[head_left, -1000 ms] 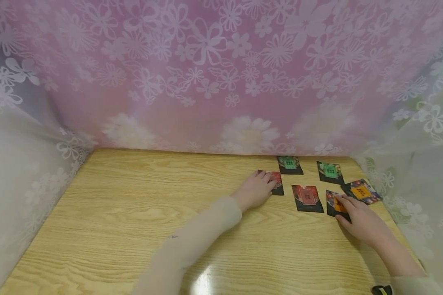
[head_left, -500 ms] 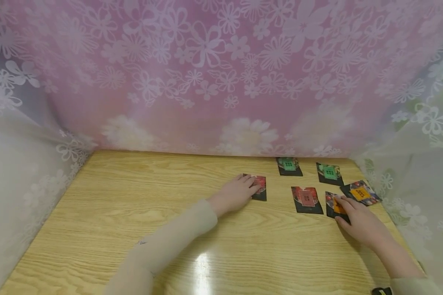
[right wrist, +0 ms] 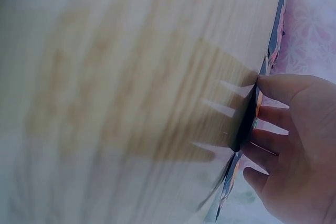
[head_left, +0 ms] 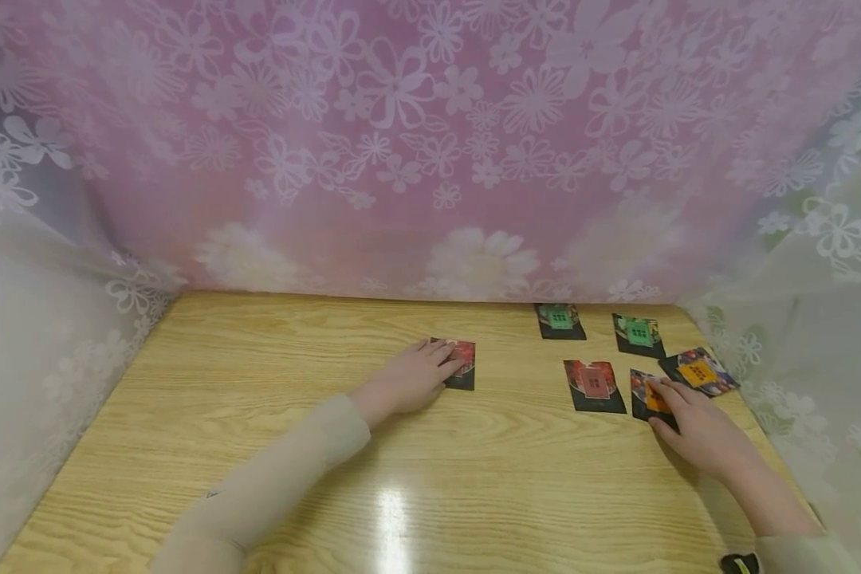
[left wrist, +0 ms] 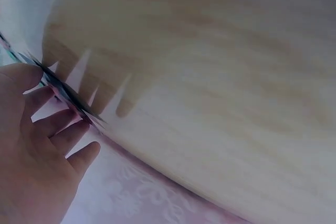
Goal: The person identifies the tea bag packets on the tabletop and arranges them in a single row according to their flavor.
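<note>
Dark-bordered playing cards lie on a light wooden table [head_left: 273, 414]. My left hand [head_left: 412, 379] lies flat with straight fingers pressing on a red card [head_left: 461, 363] near the table's middle. The left wrist view shows that hand [left wrist: 37, 145] with fingers spread on the card's edge [left wrist: 68, 95]. My right hand [head_left: 696, 426] rests with straight fingers on an orange card [head_left: 649, 395] at the right. Seen from the right wrist, that hand [right wrist: 294, 145] touches the orange card's edge [right wrist: 247, 129].
Another red card [head_left: 594, 386] lies between my hands. Two green cards [head_left: 560, 320] [head_left: 638, 335] sit near the back and a second orange card [head_left: 699, 372] lies by the right edge. Floral curtains [head_left: 430, 143] close in the back and both sides.
My left hand has slid the red card leftward across the table, away from the other cards. The right hand has stayed on the orange card.
</note>
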`<move>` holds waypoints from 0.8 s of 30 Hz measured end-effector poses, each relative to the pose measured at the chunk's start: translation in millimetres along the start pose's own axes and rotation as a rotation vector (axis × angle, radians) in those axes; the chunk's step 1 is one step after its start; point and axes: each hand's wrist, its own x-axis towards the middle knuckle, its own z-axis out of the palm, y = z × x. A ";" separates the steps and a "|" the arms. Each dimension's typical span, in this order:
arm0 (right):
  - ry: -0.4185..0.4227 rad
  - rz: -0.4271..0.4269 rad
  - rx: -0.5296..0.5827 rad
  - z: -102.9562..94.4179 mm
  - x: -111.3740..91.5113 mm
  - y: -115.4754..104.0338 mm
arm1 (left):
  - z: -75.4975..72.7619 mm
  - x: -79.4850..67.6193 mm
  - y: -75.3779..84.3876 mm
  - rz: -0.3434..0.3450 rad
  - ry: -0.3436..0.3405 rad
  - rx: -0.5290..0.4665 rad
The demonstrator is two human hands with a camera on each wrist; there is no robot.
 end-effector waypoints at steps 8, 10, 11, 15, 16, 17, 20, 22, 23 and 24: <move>-0.004 -0.002 0.002 0.4 1.6 1.0 | 7.1 -37.0 -23.2 -0.036 0.008 -0.074; -0.007 -0.001 0.005 0.3 1.4 1.5 | 9.3 -47.1 -29.5 -0.048 0.016 -0.100; -0.007 -0.001 0.006 0.1 1.3 1.7 | 10.4 -52.0 -32.7 -0.052 0.022 -0.109; -0.005 0.005 0.009 -0.7 0.5 1.7 | 13.9 -70.7 -45.2 -0.070 0.049 -0.138; -0.004 0.005 0.009 -0.8 0.4 1.6 | 15.1 -75.3 -48.1 -0.074 0.055 -0.136; -0.003 0.005 0.008 -0.9 0.2 1.4 | 16.7 -79.8 -50.9 -0.078 0.062 -0.138; -0.001 0.002 0.007 -0.9 0.3 0.7 | 21.0 -93.6 -58.9 -0.104 0.070 -0.137; 0.001 -0.001 0.005 -0.7 0.6 0.6 | 23.2 -102.6 -64.1 -0.121 0.084 -0.141; 0.002 -0.002 0.005 -0.7 0.7 0.6 | 24.3 -107.1 -66.7 -0.133 0.091 -0.149; 0.002 -0.002 0.004 -0.6 0.9 0.7 | 25.1 -111.5 -69.3 -0.142 0.097 -0.150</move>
